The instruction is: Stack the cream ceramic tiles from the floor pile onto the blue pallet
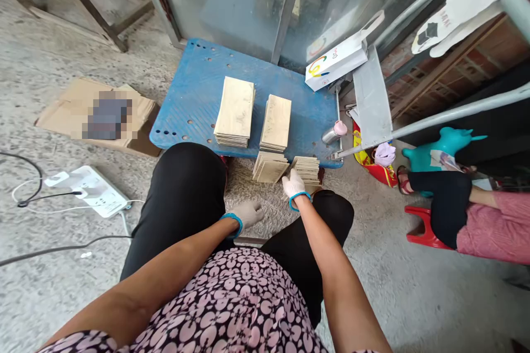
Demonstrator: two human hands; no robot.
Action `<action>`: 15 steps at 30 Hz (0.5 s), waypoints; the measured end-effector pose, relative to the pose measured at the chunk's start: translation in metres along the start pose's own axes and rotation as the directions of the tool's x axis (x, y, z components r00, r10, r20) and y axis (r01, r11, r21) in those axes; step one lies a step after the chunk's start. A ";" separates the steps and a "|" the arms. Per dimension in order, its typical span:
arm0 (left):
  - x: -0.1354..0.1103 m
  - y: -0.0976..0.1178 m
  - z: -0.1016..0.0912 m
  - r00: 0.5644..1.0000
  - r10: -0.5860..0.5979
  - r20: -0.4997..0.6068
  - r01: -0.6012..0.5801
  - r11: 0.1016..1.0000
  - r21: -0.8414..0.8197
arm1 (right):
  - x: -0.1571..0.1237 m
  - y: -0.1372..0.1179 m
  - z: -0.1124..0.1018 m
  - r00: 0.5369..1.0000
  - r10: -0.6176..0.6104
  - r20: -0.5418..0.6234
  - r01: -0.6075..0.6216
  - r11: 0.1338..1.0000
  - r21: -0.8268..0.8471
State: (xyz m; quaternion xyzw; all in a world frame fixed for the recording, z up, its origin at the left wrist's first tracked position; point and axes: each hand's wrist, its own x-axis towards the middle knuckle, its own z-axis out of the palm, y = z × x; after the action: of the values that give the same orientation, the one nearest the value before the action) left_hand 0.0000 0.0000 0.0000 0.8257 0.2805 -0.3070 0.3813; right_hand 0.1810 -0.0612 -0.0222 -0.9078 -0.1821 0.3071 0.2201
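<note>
My right hand (293, 183), in a white knit glove with a blue cuff, is closed at the left edge of a fanned stack of thin wooden boards (307, 165), pinching a board there; its fingertips are partly hidden. Over my lap, my left hand (247, 214), gloved the same way, hangs with loosely stretched fingers and holds nothing. Left of the right hand leans another fanned stack of boards (270, 167), below the platform's near edge. Two neater stacks, a taller wide one (235, 107) and a narrower one (276, 121), lie on the blue platform (182, 99).
A pink-lidded metal bottle (334, 132) and a white paper bag (337, 66) are at the platform's right end, by a grey trolley handle (451, 110). Left are a cardboard box (62, 107) and a power strip (97, 190) with cables. Another person (492, 220) sits at right.
</note>
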 end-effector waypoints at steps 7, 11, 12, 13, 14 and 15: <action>-0.002 -0.003 0.003 0.999 0.002 0.032 -0.001 1.000 -0.027 | 0.035 -0.007 0.012 0.998 -0.042 0.036 0.048 0.981 -0.185; -0.002 -0.006 0.005 0.999 -0.008 0.053 0.010 1.000 -0.029 | 0.035 -0.004 0.019 0.998 -0.037 0.043 0.047 0.970 -0.239; -0.002 -0.006 0.005 0.998 -0.010 0.057 0.012 1.000 -0.029 | 0.033 -0.003 0.020 0.998 -0.036 0.043 0.046 0.967 -0.250; -0.002 -0.006 0.006 0.998 -0.010 0.061 0.012 0.999 -0.031 | 0.032 -0.003 0.021 0.999 -0.035 0.041 0.045 0.964 -0.261; -0.001 -0.006 0.006 0.998 -0.009 0.064 0.011 0.999 -0.033 | 0.030 -0.003 0.021 0.999 -0.034 0.038 0.043 0.962 -0.270; -0.001 -0.005 0.006 0.998 -0.006 0.068 0.009 0.999 -0.037 | 0.029 -0.004 0.021 0.999 -0.034 0.036 0.043 0.958 -0.282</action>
State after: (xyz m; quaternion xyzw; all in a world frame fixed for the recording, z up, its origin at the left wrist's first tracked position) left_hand -0.0060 -0.0023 -0.0049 0.8064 0.2762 -0.3310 0.4048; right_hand 0.1886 -0.0387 -0.0490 -0.9215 -0.2449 0.2874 0.0912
